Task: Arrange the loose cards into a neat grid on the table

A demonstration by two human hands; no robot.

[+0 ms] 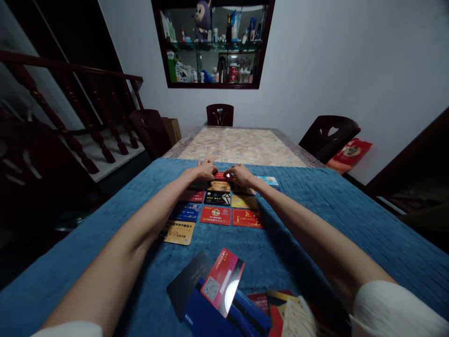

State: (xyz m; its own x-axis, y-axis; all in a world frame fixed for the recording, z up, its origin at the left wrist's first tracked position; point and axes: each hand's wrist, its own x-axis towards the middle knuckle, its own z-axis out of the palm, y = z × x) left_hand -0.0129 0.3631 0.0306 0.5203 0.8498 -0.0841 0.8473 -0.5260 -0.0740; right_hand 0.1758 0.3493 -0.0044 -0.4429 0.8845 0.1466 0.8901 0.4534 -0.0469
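Both arms reach forward to the far row of plastic cards. My left hand [207, 170] has its fingers closed at the left end of a red card [220, 176]. At that card's right end, my right hand [240, 175] pinches with thumb and finger. Nearer me lie a gold card [219, 186], a black VIP card [217, 198], a red card with a round emblem [215, 216], an orange-red card [247, 218] and a yellow card [244, 201]. On the left are a blue card [187, 211] and a gold VIP card [179, 233]. My forearms partly hide the outer columns.
A loose pile nearest me holds a pink-red card [223, 281], a dark card [187, 283] and a blue card [206, 313]. The blue cloth [351, 234] covers the table's near part; a patterned cover [242, 145] shows beyond. Chairs [329, 135] stand around it.
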